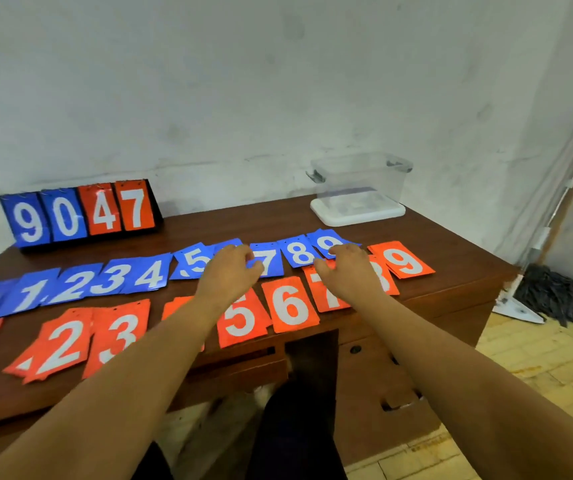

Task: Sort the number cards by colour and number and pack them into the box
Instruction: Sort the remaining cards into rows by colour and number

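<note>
Cards everywhere on the desk (416, 237), and they're already laid out in order: a blue row (132, 275) running 0 through 9 along the back, an orange row (288, 308) running low to high in front of it. That layout makes sense, each colour in its own line, each number in sequence, ready to be scooped into stacks.

Both hands are out over the far right end of the blue row. Left hand (231, 268) sits on top of the blue 6, covering it, fingers curled down beside the blue 7 (271, 263); I can't tell whether it has pinched a card or is only pressing on it. Right hand (347, 268) hovers at the near edge of the blue 9 (328, 242), fingers bent, thumb toward the blue 8 (300, 252); whether it grips anything is hidden too.

My read: gathering of the blue row is starting from the high end, sliding cards together so the order holds.

Box (361, 183), clear plastic, stands on its white lid (358, 213) at the back right corner, open-topped, with no cards showing inside it, near the 9s. Handy spot for packing. Scoreboard (80, 211) at back left reads 9047, apart from it all.
</note>
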### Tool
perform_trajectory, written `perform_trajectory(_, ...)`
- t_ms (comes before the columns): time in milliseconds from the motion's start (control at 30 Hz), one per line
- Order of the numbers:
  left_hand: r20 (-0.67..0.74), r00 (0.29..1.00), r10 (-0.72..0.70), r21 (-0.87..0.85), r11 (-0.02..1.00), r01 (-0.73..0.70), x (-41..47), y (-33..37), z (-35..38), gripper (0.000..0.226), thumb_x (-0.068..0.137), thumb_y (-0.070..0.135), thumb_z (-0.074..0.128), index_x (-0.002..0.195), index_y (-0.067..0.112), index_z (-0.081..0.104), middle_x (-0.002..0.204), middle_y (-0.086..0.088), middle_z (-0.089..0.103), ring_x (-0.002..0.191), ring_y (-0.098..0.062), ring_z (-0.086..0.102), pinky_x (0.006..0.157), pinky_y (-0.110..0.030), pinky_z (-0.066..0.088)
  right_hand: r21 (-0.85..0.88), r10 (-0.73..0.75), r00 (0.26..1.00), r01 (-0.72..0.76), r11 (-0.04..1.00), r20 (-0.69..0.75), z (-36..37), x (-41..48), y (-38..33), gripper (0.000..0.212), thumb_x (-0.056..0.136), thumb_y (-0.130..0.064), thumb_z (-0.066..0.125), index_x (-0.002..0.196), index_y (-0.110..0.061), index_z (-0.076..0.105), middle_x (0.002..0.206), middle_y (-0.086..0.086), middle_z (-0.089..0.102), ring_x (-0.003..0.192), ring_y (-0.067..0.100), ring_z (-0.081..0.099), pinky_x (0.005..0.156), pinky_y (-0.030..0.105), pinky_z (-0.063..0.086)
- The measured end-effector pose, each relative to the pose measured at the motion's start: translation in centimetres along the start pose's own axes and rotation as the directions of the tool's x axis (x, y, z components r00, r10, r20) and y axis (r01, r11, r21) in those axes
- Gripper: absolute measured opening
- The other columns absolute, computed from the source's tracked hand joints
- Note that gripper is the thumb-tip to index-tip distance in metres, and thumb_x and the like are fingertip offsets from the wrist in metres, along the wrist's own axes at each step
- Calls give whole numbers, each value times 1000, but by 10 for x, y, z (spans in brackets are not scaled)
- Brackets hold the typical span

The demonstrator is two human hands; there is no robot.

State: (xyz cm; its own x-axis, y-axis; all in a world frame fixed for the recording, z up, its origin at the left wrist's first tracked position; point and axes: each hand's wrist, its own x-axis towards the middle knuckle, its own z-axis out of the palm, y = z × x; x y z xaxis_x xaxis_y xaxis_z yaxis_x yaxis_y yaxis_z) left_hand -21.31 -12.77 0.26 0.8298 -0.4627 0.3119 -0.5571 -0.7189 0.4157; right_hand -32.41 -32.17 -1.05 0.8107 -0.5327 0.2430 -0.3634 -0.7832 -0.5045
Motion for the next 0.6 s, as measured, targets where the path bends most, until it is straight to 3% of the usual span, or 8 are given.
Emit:
perform_trajectory(133,-12,996,-85,-21,996,85,-9,-58,-48,26,91,40,56,103,21,69,110,-4,66,99,-21,60,84,-34,45,84,-63,996,59,995,56,12,0,-41,50,89,-47,52,117,-6,58,125,15,54,121,34,47,99,43,42)
perform_trajectory(267,-61,980,-190,-65,980,186,-4,-127,-84,20,92,36,59,99,19,68,105,-2,66,97,-20,60,82,-31,43,130,-165,981,152,980,100,48,18,-92,54,92,-44,55,128,-4,56,141,20,44,134,35,36,107,42,35)
perform_trajectory(400,-77,960,-268,-59,963,264,26,-197,-100,16,91,30,61,96,16,67,101,-4,66,95,-24,62,82,-32,46,166,-239,962,216,962,135,104,71,-153,46,92,-37,58,123,-4,59,140,21,43,129,36,41,106,37,35)
perform_trajectory(533,-93,950,-297,-33,955,295,72,-274,-106,15,91,31,59,95,20,68,93,2,64,85,-17,61,71,-27,43,228,-303,933,257,939,195,173,133,-224,47,91,-42,57,123,-7,59,136,16,46,128,32,44,106,37,38)
perform_trajectory(600,-72,954,-292,-20,956,291,91,-307,-110,14,92,29,59,97,19,67,92,3,65,85,-14,60,73,-24,40,258,-332,911,268,928,245,204,155,-254,48,92,-42,56,126,-8,58,139,14,44,130,30,43,107,37,38)
